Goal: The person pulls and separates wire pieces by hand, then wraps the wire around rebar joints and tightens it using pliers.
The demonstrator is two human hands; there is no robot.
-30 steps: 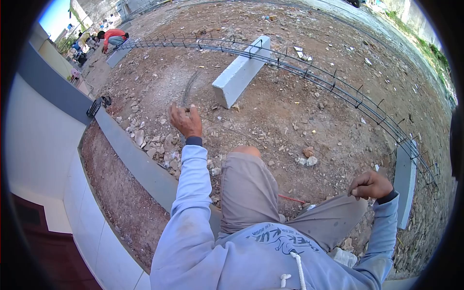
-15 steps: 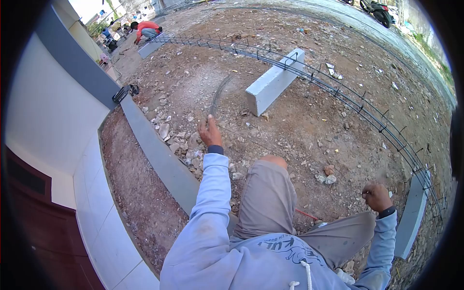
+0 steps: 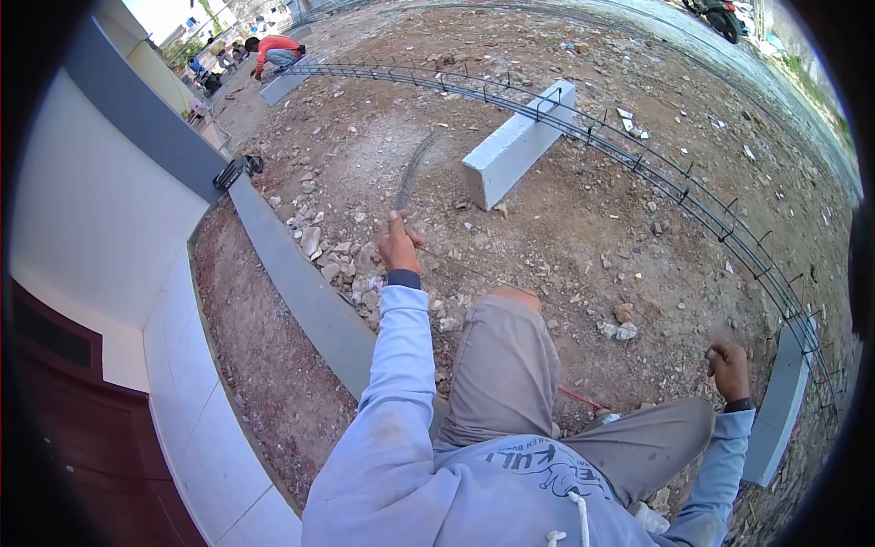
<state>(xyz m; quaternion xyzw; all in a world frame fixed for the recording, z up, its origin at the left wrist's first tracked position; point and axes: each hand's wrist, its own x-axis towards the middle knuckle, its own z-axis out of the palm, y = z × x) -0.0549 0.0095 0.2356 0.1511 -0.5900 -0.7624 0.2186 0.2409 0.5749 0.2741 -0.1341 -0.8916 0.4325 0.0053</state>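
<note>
My left hand (image 3: 399, 244) is out in front of my left knee, its fingers pinched together beside the near end of a dark bundle of thin wires (image 3: 416, 169) on the dirt. Whatever is between these fingers is too small to tell. My right hand (image 3: 729, 369) is closed above the ground beyond my right knee; anything inside it is hidden. Past both hands a long rebar cage (image 3: 638, 164) with upright hooks rests across a pale block (image 3: 519, 146), a right-hand block (image 3: 782, 406) and a far block (image 3: 284, 85).
A person in a red top (image 3: 273, 50) crouches at the far left. A grey kerb (image 3: 296, 287) runs along my left, with a black object (image 3: 235, 173) on its far end. Rubble (image 3: 324, 255) lies beside it. A motorcycle (image 3: 722, 18) stands at the far right.
The view has swung left. My right hand has moved away from my right knee, out to the right, and its fingers are more curled. My left hand stays pinched near the wire bundle.
</note>
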